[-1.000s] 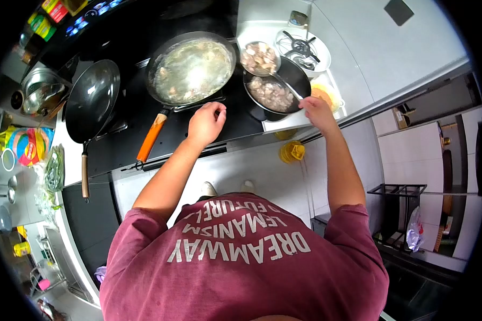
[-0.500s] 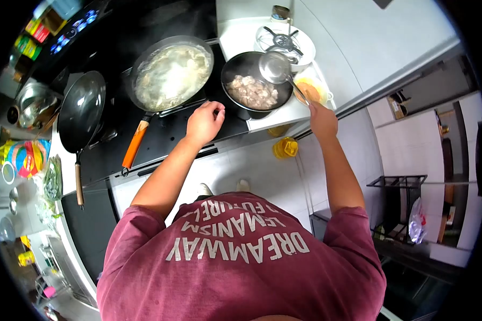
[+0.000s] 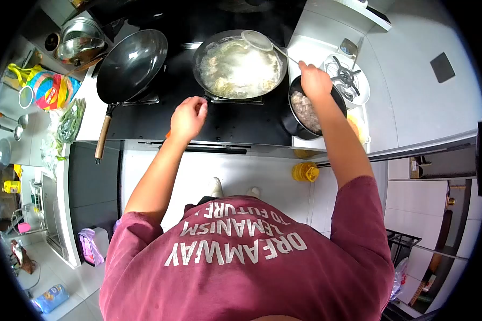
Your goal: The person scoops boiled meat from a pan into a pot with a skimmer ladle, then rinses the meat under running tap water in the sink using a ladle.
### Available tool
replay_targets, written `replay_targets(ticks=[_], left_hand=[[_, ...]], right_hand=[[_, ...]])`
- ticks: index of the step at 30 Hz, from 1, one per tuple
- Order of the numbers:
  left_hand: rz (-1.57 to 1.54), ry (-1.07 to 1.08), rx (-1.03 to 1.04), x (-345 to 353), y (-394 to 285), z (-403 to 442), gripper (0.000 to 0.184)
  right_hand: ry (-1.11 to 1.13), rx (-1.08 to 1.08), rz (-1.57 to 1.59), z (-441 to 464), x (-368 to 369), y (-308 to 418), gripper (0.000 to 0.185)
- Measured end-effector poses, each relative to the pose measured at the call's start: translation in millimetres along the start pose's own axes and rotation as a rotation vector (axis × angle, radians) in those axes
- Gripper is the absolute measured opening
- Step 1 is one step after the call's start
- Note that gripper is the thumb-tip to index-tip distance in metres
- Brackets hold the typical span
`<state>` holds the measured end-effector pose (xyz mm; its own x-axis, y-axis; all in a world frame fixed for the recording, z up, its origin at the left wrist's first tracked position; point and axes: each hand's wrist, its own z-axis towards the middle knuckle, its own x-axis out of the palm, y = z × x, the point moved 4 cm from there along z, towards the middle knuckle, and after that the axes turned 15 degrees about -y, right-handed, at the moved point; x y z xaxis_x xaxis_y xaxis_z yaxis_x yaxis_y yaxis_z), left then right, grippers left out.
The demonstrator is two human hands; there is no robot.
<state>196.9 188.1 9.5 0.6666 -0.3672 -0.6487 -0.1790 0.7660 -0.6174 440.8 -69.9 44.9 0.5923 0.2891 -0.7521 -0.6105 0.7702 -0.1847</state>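
The black cooktop [image 3: 235, 122] has a pale wall [image 3: 412, 104] at right, white floor [image 3: 276, 184] in front and dark cabinetry [image 3: 93, 179] at lower left.

stovetop [image 3: 230, 122]: black | pan [image 3: 196, 65]: dark grey, cloudy cream liquid [image 3: 235, 75] | ladle [image 3: 256, 40]: silver-grey | wok [image 3: 131, 67], stovetop's left edge: glossy black, tan handle [image 3: 103, 136] | pot [image 3: 339, 100], right edge: black, pinkish-beige pieces [image 3: 304, 111] | tabletop [image 3: 90, 109]: white | bag [image 3: 52, 91]: blue, red, yellow patches | shirt [image 3: 241, 291]: maroon, white lettering [image 3: 235, 255] | bottle [image 3: 305, 172]: yellow | grate [image 3: 345, 78]: black | dish [image 3: 363, 88] around it: white

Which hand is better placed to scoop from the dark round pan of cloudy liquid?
Likely the right hand: it holds the long-handled metal ladle, its round head over the pan. The left hand, curled near the pan, shows no tool.
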Motion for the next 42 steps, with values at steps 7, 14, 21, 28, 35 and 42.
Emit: replay_targets(ticks=[7,14,21,28,35,42], left_hand=[[-0.083,-0.024,-0.044,-18.1,19.2,0.7,0.015],[-0.125,0.010,-0.043,-14.2,21.2,17.2,0.012],[-0.116,0.003,-0.025,-21.8,22.0,17.4,0.015],[-0.133,-0.023,0.010,-16.0,11.1,16.7,0.015],[-0.168,0.002,0.012,-1.6,-6.0,7.5,0.014],[-0.224,0.088,-0.009,33.2,-18.6,-9.5,0.010]], right_hand=[[0.473,-0.004,0.045,43.2,33.4,-21.7,0.019],[1.034,0.376,0.605,4.4,46.4,-22.4,0.016],[1.116,0.746,0.931,-45.4,36.3,28.8,0.020],[0.902,0.904,1.115,-67.6,31.2,42.5,0.020],[0.707,1.022,1.110,-91.2,20.3,60.1,0.023],[0.642,1.018,1.040,-109.9,17.4,64.5,0.024]])
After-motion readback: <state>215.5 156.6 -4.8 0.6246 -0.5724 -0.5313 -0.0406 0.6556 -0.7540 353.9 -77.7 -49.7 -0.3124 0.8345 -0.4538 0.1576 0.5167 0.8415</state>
